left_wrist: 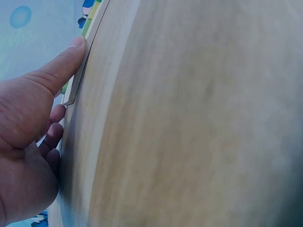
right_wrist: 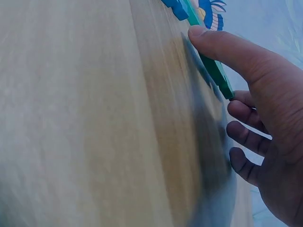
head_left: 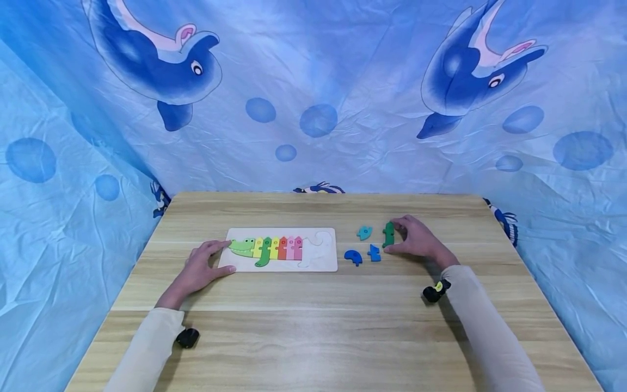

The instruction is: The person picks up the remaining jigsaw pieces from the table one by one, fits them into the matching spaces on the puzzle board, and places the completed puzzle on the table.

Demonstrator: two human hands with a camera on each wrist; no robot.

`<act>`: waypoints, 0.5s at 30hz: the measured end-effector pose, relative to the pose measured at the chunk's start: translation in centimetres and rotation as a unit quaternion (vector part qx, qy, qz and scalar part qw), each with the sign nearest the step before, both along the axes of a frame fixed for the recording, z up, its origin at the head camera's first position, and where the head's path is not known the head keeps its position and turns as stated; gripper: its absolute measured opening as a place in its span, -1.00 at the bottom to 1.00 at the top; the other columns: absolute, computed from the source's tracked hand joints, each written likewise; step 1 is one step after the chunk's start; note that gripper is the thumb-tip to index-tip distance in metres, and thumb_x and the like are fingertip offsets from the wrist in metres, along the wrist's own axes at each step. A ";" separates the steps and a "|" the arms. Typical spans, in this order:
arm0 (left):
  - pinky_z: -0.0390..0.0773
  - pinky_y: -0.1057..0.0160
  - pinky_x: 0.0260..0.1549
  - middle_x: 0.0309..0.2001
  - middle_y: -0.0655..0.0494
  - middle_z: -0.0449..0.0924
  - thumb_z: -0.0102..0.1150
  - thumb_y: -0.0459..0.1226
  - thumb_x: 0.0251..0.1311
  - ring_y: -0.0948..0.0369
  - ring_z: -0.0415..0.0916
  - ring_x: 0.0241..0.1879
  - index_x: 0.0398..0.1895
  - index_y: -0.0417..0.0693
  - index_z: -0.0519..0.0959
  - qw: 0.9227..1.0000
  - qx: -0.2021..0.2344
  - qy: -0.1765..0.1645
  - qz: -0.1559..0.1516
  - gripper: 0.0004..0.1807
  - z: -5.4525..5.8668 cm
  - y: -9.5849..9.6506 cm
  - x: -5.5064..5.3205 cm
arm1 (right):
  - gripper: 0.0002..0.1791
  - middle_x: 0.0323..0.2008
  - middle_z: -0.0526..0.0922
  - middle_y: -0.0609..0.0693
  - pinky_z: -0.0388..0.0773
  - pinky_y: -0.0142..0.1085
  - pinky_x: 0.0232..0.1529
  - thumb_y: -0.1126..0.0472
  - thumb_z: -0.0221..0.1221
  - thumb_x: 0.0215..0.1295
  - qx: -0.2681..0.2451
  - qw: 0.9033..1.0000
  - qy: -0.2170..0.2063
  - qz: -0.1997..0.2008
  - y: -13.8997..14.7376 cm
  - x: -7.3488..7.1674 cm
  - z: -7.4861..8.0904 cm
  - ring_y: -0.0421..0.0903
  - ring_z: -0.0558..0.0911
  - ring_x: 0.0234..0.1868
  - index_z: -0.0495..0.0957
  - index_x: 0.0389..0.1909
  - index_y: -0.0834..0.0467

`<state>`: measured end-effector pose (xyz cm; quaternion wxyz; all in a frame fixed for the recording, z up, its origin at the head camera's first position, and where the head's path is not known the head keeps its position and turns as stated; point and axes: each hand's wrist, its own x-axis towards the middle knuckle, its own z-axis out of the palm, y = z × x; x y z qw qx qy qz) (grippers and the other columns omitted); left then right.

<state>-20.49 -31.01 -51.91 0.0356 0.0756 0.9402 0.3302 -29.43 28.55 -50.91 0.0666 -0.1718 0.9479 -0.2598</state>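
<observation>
A white crocodile puzzle board (head_left: 318,261) lies on the table, its left part filled with a green head, several coloured body pieces and a green leg; bare outlines show at its right end. My left hand (head_left: 198,269) holds the board's left end, thumb at the near corner and fingers by the head. In the left wrist view the thumb (left_wrist: 64,66) presses along the board's edge. My right hand (head_left: 416,238) pinches a dark green puzzle piece (head_left: 389,234) by its two ends. The right wrist view shows this green piece (right_wrist: 215,71) tilted between thumb and fingers, its shadow on the wood.
Between board and right hand lie a teal piece (head_left: 364,233), a round-topped blue piece (head_left: 353,257) and a pointed blue piece (head_left: 374,252). The wooden table (head_left: 313,326) ends at a blue dolphin-print cloth (head_left: 313,163) behind and at the sides.
</observation>
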 end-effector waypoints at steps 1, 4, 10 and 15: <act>0.06 -0.36 0.19 0.45 -0.31 0.20 0.47 0.06 0.16 -0.31 0.12 0.32 0.50 -0.07 0.35 1.000 0.000 0.000 -0.001 -0.11 0.0 0.0 0.0 | 0.14 0.13 0.52 0.21 0.50 0.08 0.10 -0.32 0.51 -0.03 0.003 1.000 0.001 0.001 0.0 0.0 0.2 0.10 0.53 0.06 0.36 0.43 0.31; 0.06 -0.36 0.19 0.45 -0.32 0.21 0.47 0.06 0.16 -0.31 0.13 0.32 0.49 -0.08 0.36 1.000 0.000 0.002 -0.003 -0.11 0.0 0.0 0.0 | 0.12 0.12 0.53 0.20 0.51 0.08 0.07 -0.35 0.50 -0.04 0.012 1.000 0.012 0.010 -0.1 0.1 0.6 0.10 0.53 0.05 0.39 0.41 0.27; 0.06 -0.37 0.20 0.45 -0.32 0.20 0.46 0.06 0.16 -0.31 0.13 0.31 0.50 -0.08 0.35 1.000 0.000 0.000 -0.003 -0.11 0.0 -0.1 0.0 | 0.07 0.07 0.58 0.16 0.51 0.09 0.08 -0.37 0.49 -0.05 0.008 0.999 0.046 0.028 -1.0 0.4 2.1 0.11 0.55 0.07 0.45 0.36 0.25; 0.06 -0.36 0.20 0.45 -0.30 0.20 0.47 0.06 0.15 -0.29 0.13 0.31 0.50 -0.07 0.35 1.000 0.000 -0.003 -0.002 -0.10 -0.1 -0.1 -0.1 | 0.07 0.05 0.58 0.15 0.53 0.07 0.02 -0.38 0.49 -0.07 -0.001 0.997 0.065 0.038 -2.1 0.7 3.5 0.11 0.56 0.05 0.47 0.35 0.23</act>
